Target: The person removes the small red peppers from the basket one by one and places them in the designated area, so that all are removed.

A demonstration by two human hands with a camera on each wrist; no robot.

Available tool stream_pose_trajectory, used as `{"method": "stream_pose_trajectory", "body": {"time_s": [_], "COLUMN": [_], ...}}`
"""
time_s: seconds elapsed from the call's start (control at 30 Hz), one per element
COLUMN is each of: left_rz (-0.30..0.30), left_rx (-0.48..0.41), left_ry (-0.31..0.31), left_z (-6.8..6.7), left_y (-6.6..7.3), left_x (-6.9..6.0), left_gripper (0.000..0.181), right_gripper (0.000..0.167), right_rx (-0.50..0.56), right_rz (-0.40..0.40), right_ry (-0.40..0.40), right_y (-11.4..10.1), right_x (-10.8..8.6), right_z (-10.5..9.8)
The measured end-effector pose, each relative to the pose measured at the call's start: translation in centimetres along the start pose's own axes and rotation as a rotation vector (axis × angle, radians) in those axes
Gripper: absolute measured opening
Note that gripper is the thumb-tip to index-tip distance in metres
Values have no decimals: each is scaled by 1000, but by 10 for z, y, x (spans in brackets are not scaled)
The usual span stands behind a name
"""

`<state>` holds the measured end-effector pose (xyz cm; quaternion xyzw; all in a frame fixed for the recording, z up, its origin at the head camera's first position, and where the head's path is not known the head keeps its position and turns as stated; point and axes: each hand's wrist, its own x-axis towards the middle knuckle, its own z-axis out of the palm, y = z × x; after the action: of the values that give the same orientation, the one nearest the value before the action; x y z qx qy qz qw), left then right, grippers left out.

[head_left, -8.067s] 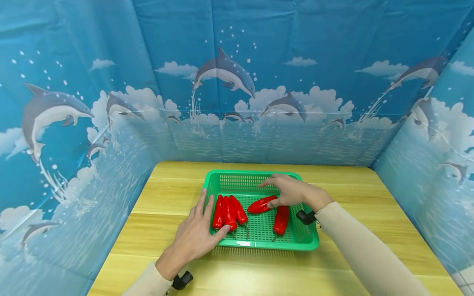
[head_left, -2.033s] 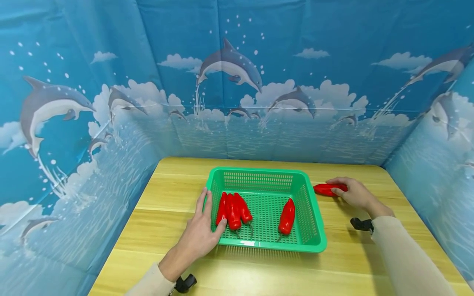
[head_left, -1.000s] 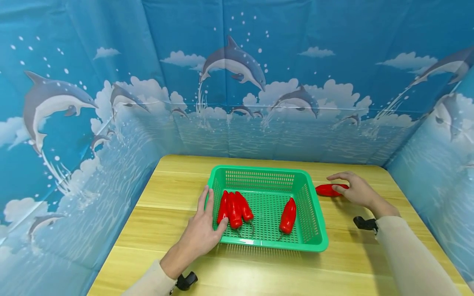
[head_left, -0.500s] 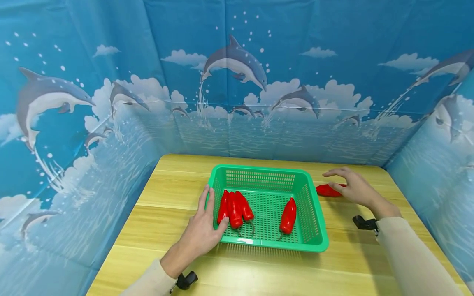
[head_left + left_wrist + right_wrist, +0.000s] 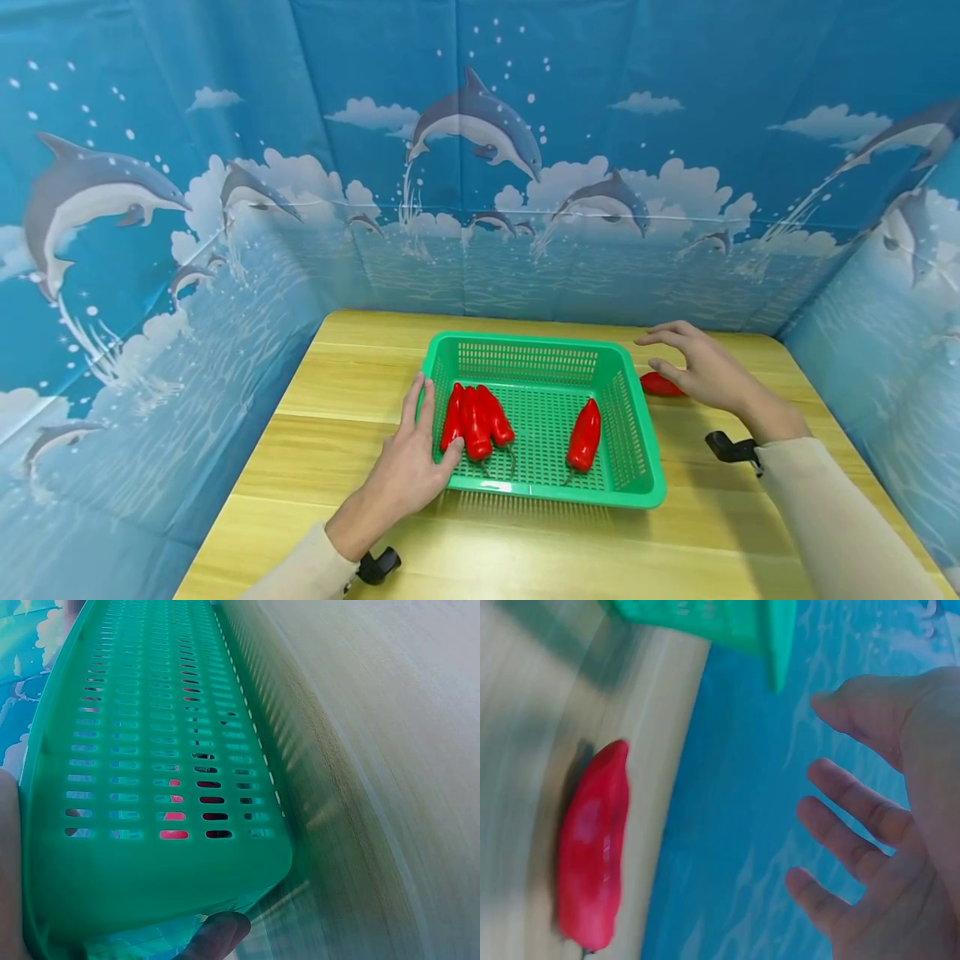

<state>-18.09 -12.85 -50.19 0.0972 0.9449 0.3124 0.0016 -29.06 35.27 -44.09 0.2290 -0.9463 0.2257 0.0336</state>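
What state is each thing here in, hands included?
Green basket: upright, partly filled.
Three clustered peppers: lying bunched in its left end.
Lone basket pepper: lying apart from them.
Loose pepper: lying on the table, not held.
Left hand: touching the basket, fingers extended.
Right hand: above the table, holding nothing.
Dolphin backdrop: hanging, creased.

left grip (image 5: 405, 475): fingers (image 5: 410, 408) extended, thumb (image 5: 451, 457) spread | right grip (image 5: 708, 367): raised, fingers loosely bent, thumb apart
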Motion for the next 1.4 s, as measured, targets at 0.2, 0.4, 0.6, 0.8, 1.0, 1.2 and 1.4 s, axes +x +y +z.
{"method": "stream_pose_trajectory", "body": {"time_s": [0.2, 0.4, 0.6, 0.8, 1.0, 1.2, 1.4], "left_rz": [1, 4, -2, 4, 6, 9, 7], "left_rx": [-2, 0, -2, -13, -15, -10, -17], "left_ry": [3, 5, -3, 7, 9, 15, 12], "left_z": [0, 1, 1, 1, 1, 0, 1], "left_y": [0, -1, 0, 0, 0, 0, 0], "left_x": [1, 0, 0, 1, 0, -1, 0], "left_gripper": [104, 104, 104, 105, 105, 105, 105], "right_gripper": [39, 43, 49, 54, 57, 60, 62], "right_rx": [-45, -66, -91, -98, -93, -70, -53], "right_rz": [-62, -101, -122, -138, -155, -168, -166], "right_ry": [-9, -45, -84, -126, -158, -198, -257], "right_y": [-26, -46, -66, -82, -96, -108, -116], "right_x": [9, 14, 19, 25, 33, 44, 52], "right_z": [-5, -5, -1, 4, 16, 28, 41]}}
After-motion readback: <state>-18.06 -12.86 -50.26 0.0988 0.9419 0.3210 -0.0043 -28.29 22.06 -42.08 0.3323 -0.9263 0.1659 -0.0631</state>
